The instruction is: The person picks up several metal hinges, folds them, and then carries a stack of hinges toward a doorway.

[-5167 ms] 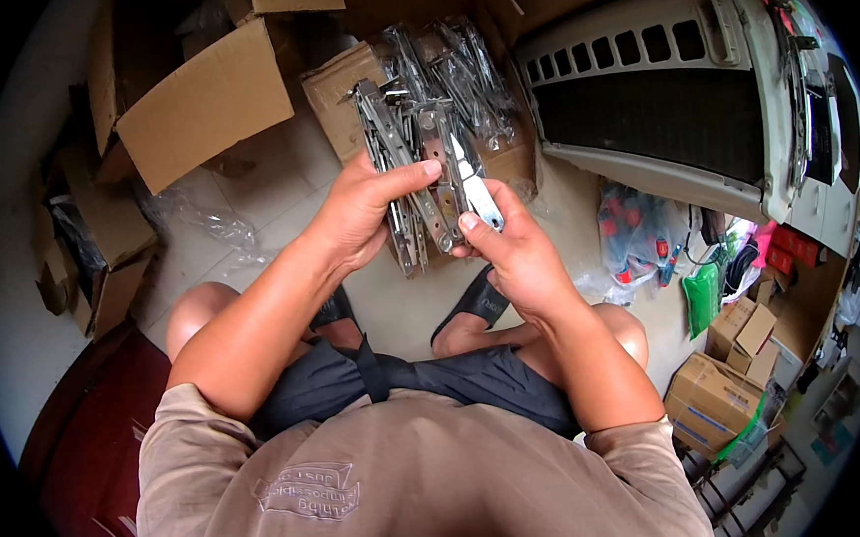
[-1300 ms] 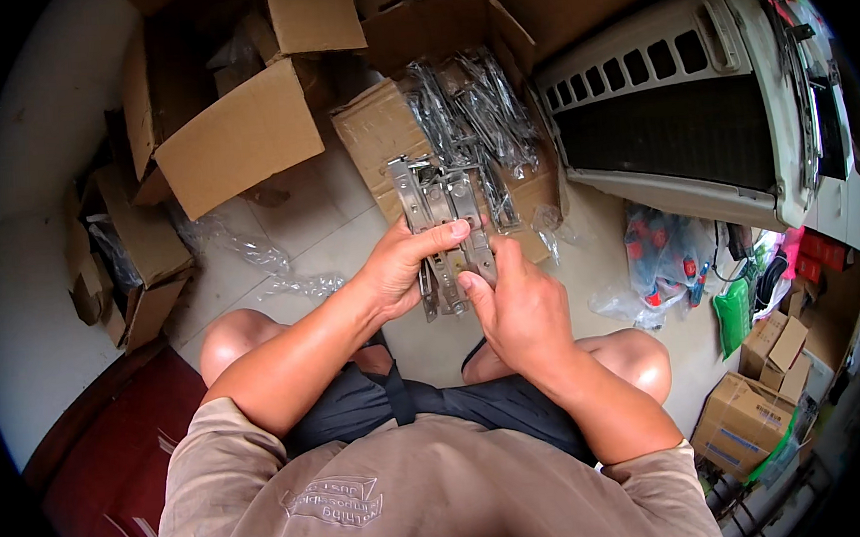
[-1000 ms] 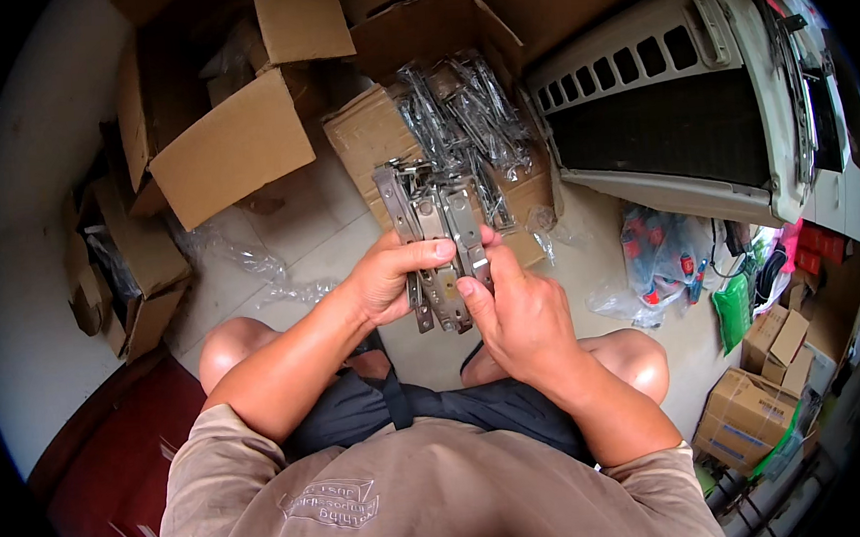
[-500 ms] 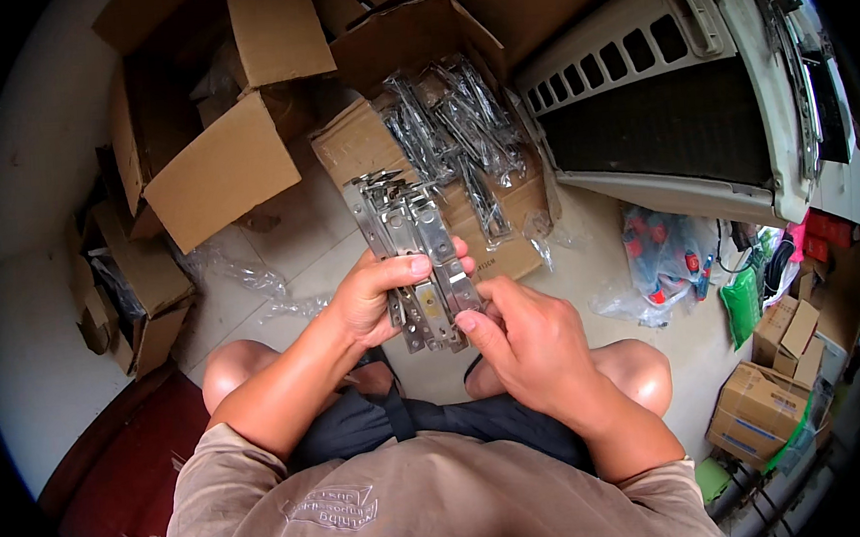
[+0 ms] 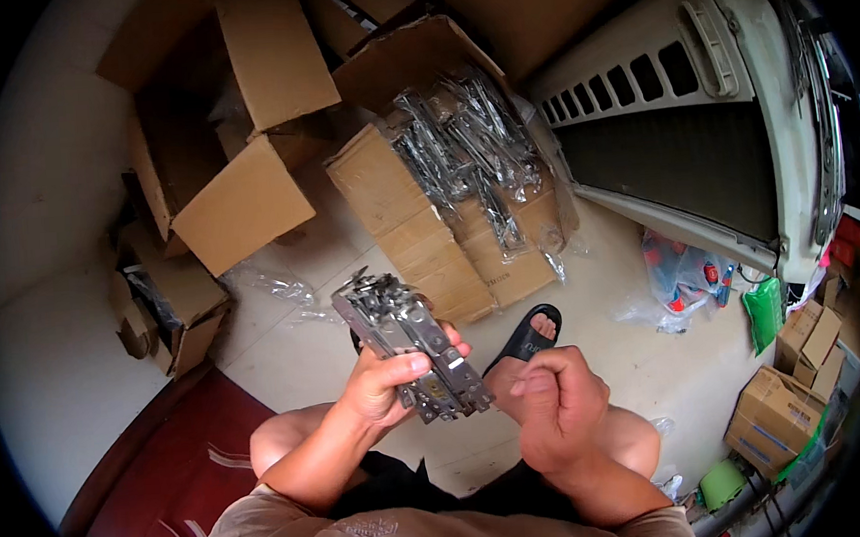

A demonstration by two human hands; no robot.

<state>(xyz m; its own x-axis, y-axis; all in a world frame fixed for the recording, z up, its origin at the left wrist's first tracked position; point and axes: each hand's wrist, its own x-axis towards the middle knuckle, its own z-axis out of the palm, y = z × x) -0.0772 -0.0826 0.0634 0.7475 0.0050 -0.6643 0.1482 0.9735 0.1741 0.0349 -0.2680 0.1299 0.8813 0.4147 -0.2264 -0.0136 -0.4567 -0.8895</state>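
My left hand is closed around a bundle of silvery metal strips, flat pieces with holes that look like hinge stays. The thumb presses on top, and fingertips show at the bundle's right side. The strips tilt up and away to the left, their far ends uneven. Apart from the bundle, to its right, my right hand is closed with the thumb against curled fingers. Whatever it may hold is hidden. Beyond the hands, more metal strips in clear plastic sleeves lie heaped in an opened cardboard box.
Open cardboard boxes stand at the far left, with loose clear plastic nearby on the tiled floor. A pale slatted metal cabinet fills the far right. Small cartons and a plastic bag lie to the right. My sandalled foot shows.
My right hand has let go of the bundle's near end, drawn back toward me and right, and closed. The left hand has brought the bundle nearer to me. The view has shifted.
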